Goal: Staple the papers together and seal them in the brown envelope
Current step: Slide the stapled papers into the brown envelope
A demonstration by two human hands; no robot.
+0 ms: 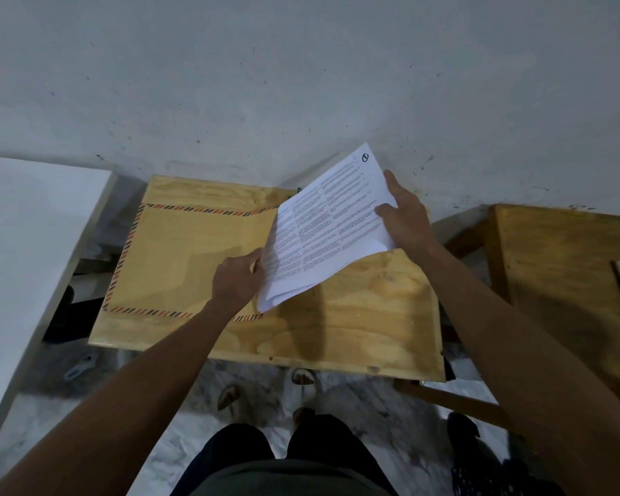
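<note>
A brown envelope [190, 259] with a red and black striped border lies flat on the left half of a small plywood table [355, 323]. Printed white papers [323, 230] are held tilted above the envelope's right end. My right hand [405, 216] grips their far right edge, thumb on top. My left hand [238, 281] pinches at the papers' lower left edge, right where they meet the envelope's open end. Whether the sheets' lower corner is inside the envelope cannot be told. No stapler is in view.
A white wall rises just behind the table. A white board [26, 245] stands at the left, a second plywood table [566, 277] at the right. Below the table edge are my legs, sandalled feet and marble floor [355, 417].
</note>
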